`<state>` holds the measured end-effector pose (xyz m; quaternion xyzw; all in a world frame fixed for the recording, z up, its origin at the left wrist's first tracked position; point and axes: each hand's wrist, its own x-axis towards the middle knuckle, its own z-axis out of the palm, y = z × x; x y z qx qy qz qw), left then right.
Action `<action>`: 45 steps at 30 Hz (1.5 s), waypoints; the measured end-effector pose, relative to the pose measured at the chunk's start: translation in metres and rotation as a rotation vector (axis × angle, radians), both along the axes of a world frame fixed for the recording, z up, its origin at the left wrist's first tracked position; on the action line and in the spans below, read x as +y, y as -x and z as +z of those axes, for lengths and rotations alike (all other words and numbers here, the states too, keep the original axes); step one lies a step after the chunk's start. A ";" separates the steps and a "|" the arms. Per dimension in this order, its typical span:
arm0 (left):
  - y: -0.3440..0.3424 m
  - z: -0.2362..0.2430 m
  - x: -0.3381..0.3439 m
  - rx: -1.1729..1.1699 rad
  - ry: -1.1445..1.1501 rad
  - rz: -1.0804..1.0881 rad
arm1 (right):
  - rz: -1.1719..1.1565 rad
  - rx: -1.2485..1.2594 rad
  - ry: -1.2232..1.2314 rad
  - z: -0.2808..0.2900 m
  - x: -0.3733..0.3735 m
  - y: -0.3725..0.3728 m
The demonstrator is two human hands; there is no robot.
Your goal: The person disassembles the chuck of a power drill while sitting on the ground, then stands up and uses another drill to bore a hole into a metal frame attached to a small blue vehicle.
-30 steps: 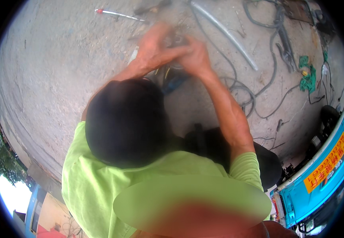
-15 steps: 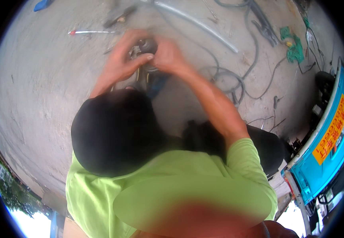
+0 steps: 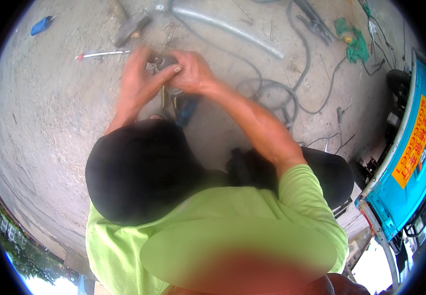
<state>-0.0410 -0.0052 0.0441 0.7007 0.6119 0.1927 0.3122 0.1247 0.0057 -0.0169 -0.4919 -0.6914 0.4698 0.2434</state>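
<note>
My left hand (image 3: 139,78) and my right hand (image 3: 191,71) are closed around a dark, rounded part (image 3: 165,63), likely metal, with my left thumb laid across it toward my right fingers. Just below them, a blue object with a yellow-and-black piece (image 3: 186,109) lies between my knees, partly covered by my hands and too blurred to name. A thin rod with a red end (image 3: 100,55) lies left of my hands, and a hammer (image 3: 132,29) with a wooden handle is above them.
A long silver tube (image 3: 223,27), looped grey cables (image 3: 282,93), a clamp-like tool (image 3: 313,29) and green cloth (image 3: 355,49) lie on the concrete floor. A blue object (image 3: 40,25) is at upper left. A turquoise vehicle body (image 3: 395,206) with an orange sign stands at right.
The view has shifted, so the floor items sit further left. My hands have moved relative to each other around the dark part, the left thumb now lying over it.
</note>
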 end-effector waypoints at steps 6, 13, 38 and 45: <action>0.005 0.002 0.003 -0.216 -0.147 -0.095 | -0.005 0.006 0.033 0.008 0.001 -0.002; 0.022 0.006 0.015 -0.295 -0.048 -0.153 | -0.001 0.029 0.075 0.010 0.003 -0.002; -0.093 -0.124 0.165 0.165 -0.129 -0.370 | -0.024 0.386 0.101 0.015 -0.035 -0.070; -0.196 -0.167 0.178 0.246 -0.182 -0.673 | 0.044 0.390 0.011 0.009 -0.035 -0.078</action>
